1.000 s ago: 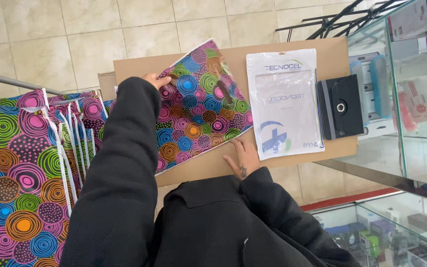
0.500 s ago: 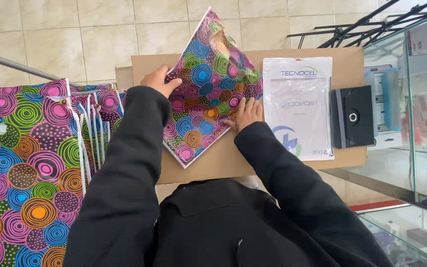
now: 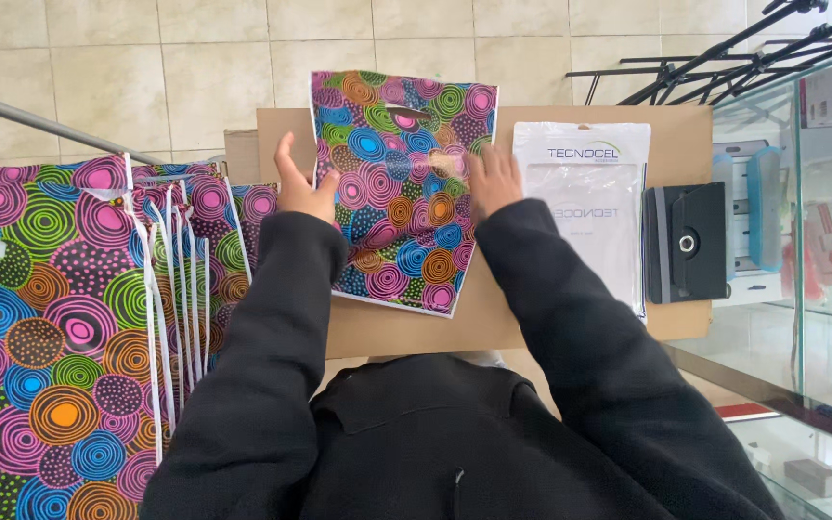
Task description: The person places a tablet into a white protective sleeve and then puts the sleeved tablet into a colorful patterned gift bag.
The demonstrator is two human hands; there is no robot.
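A flat plastic bag with a bright pattern of coloured circles (image 3: 392, 202) lies on a brown cardboard surface (image 3: 493, 318), its cut-out handle at the far end. My left hand (image 3: 302, 188) holds the bag's left edge, thumb raised. My right hand (image 3: 489, 181) rests flat on the bag's right side, blurred by motion. Both arms are in black sleeves.
A stack of the same patterned bags (image 3: 69, 327) hangs at the left. To the right of the bag lie a white flat package (image 3: 597, 197) and a black tablet case (image 3: 686, 243). A glass display case (image 3: 801, 241) stands at the right. The floor is beige tile.
The bag went from lying tilted, to being lifted, to lying straight along the cardboard. My right hand moved from the near edge up onto the bag's right side.
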